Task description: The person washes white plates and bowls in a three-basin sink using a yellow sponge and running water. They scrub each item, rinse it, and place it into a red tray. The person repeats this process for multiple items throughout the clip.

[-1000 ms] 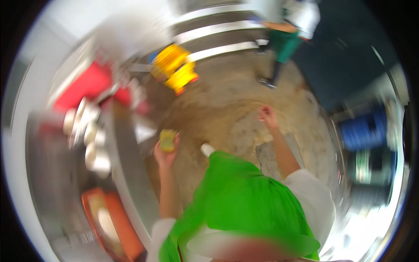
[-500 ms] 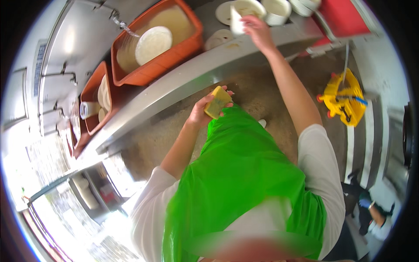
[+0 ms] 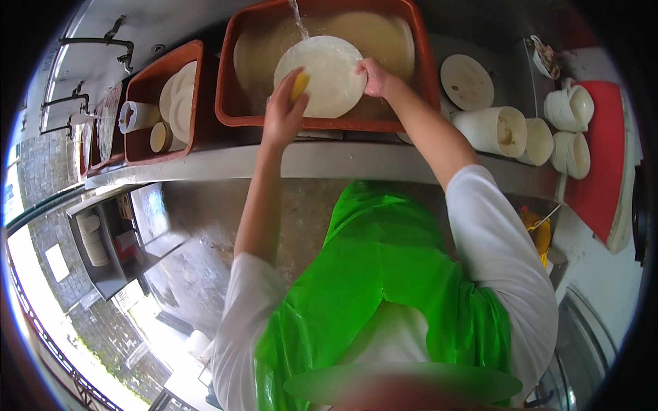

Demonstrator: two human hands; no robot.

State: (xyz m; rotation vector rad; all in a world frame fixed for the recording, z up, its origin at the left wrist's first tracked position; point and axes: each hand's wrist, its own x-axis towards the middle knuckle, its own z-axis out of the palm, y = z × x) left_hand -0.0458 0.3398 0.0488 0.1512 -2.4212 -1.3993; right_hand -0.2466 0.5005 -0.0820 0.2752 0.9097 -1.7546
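Observation:
A round white plate (image 3: 321,75) is tilted over the murky water of a large orange-red tub (image 3: 240,122). My right hand (image 3: 378,77) is closed on the plate's right rim. In my left hand (image 3: 285,109) is a yellow sponge (image 3: 299,86), at the plate's left side; part of the sponge is hidden by my fingers. Water (image 3: 300,22) streams down just behind the plate. Other large round pieces lie under the water, their outlines dim.
Stacked white bowls (image 3: 480,131) lie right of the tub, near a stained plate (image 3: 467,82). White cups (image 3: 570,106) sit by a red board (image 3: 603,164). Leftward, a second tub (image 3: 159,89) holds plates and a pitcher (image 3: 138,116). A metal counter edge (image 3: 343,159) runs before me.
My right hand has left the stacked bowls and now grips the plate. My left hand has brought the sponge from in front of my apron up to the plate. The view has turned.

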